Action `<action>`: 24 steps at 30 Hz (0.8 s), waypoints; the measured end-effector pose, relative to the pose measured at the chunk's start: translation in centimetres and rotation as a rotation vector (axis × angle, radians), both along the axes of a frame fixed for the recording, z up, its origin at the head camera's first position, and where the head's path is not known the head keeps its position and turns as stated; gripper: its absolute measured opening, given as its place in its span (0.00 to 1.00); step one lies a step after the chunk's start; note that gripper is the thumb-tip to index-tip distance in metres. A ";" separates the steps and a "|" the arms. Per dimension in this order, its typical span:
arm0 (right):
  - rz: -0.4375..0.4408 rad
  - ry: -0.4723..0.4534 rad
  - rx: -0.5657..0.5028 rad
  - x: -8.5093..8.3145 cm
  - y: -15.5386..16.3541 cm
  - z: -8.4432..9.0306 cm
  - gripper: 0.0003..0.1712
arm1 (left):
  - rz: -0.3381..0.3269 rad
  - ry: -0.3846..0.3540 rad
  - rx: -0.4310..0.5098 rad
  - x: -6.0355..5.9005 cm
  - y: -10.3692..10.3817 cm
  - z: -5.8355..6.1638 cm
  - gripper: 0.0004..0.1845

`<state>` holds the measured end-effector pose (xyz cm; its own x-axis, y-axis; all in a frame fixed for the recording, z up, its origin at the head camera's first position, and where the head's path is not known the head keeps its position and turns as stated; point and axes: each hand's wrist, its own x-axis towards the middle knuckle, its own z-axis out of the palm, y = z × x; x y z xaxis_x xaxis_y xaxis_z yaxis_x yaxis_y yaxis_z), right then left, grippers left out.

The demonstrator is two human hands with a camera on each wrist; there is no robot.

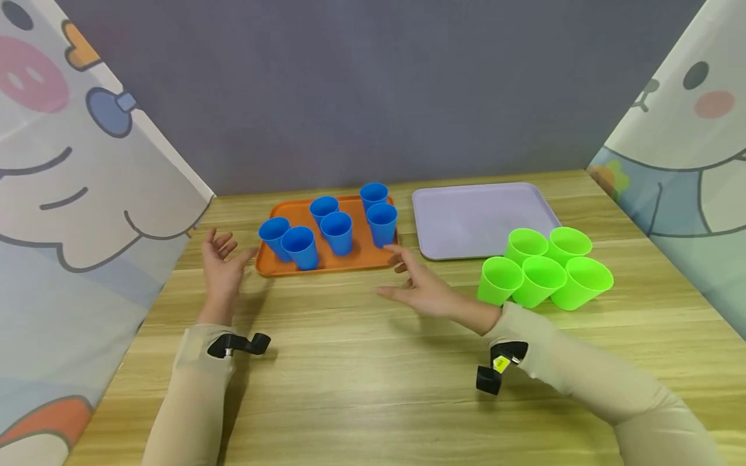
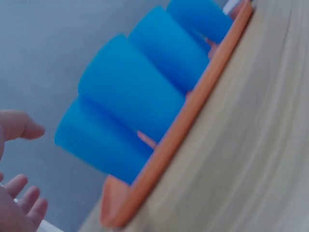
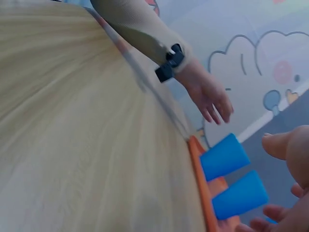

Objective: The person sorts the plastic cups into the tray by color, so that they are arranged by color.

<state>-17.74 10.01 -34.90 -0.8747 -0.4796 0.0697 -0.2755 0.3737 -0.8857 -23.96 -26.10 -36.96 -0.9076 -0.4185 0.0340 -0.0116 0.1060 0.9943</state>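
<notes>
Several blue cups (image 1: 337,234) stand upright on an orange tray (image 1: 350,259) toward the back of the table. My left hand (image 1: 223,275) hovers just left of the tray, fingers loosely spread and thumb toward the tray's front left corner. In the left wrist view, its fingers (image 2: 30,203) show apart from the closest blue cup (image 2: 104,140). Near the tray's front right corner is my right hand (image 1: 424,290), thumb and fingers parted with nothing between them. The right wrist view shows its thumb (image 3: 277,145) off to one side of the blue cups (image 3: 241,195).
A pale purple tray (image 1: 478,220) with nothing on it lies right of the orange one. Several green cups (image 1: 542,278) stand grouped at its front right corner, behind my right wrist. A grey backdrop (image 1: 379,90) and cartoon-printed side panels (image 1: 87,194) enclose the wooden table (image 1: 350,369).
</notes>
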 end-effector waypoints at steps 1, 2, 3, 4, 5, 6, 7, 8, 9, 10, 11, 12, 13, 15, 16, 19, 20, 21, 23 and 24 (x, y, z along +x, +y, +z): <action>0.005 0.007 0.007 0.0 0.4 0.1 0.42 | 0.021 0.032 0.008 0.1 0.2 0.2 0.50; 0.013 0.014 0.014 0.1 0.9 0.3 0.42 | 0.038 0.067 0.019 0.3 0.5 0.5 0.50; 0.021 0.018 0.020 0.1 1.4 0.6 0.43 | 0.051 0.100 0.022 0.4 0.9 0.8 0.50; 0.031 0.022 0.027 0.2 1.9 0.8 0.43 | 0.060 0.138 0.023 0.6 1.3 1.2 0.49; 0.042 0.023 0.034 0.2 2.4 1.0 0.43 | 0.068 0.176 0.022 0.8 1.8 1.6 0.49; 0.057 0.023 0.039 0.3 2.9 1.3 0.43 | 0.070 0.221 0.027 1.0 2.3 1.9 0.47; 0.077 0.022 0.048 0.3 3.5 1.5 0.42 | 0.066 0.265 0.027 1.2 2.9 2.2 0.46; 0.097 0.019 0.057 0.4 4.2 1.8 0.42 | 0.056 0.304 0.030 1.4 3.5 2.5 0.45; 0.117 0.019 0.068 0.4 4.8 2.0 0.41 | 0.042 0.339 0.027 1.6 4.2 2.7 0.44; 0.138 0.022 0.082 0.5 5.6 2.2 0.40 | 0.020 0.375 0.025 1.8 4.8 2.8 0.43; 0.159 0.025 0.099 0.6 6.3 2.5 0.38 | -0.007 0.406 0.025 2.0 5.5 2.8 0.42; 0.177 0.032 0.114 0.6 7.0 2.7 0.37 | -0.036 0.432 0.023 2.2 6.1 2.8 0.41; 0.193 0.040 0.130 0.7 7.7 3.0 0.35 | -0.067 0.455 0.020 2.5 6.8 2.7 0.40; 0.210 0.059 0.158 0.9 9.2 3.6 0.33 | -0.134 0.487 0.011 3.0 8.2 2.5 0.39; 0.215 0.072 0.167 1.0 9.9 3.9 0.32 | -0.170 0.498 0.003 3.2 8.9 2.4 0.39; 0.225 0.130 0.161 1.2 12.0 4.9 0.31 | -0.271 0.511 -0.029 3.7 10.9 2.0 0.39; 0.229 0.150 0.149 1.3 12.7 5.1 0.31 | -0.303 0.510 -0.050 3.8 11.4 1.8 0.39; 0.233 0.175 0.133 1.3 13.4 5.4 0.31 | -0.335 0.513 -0.074 3.8 12.0 1.6 0.39; 0.242 0.222 0.098 1.3 14.8 5.7 0.33 | -0.394 0.509 -0.115 3.7 13.1 1.2 0.40; 0.244 0.238 0.080 1.3 15.5 5.8 0.34 | -0.425 0.501 -0.130 3.6 13.5 0.9 0.40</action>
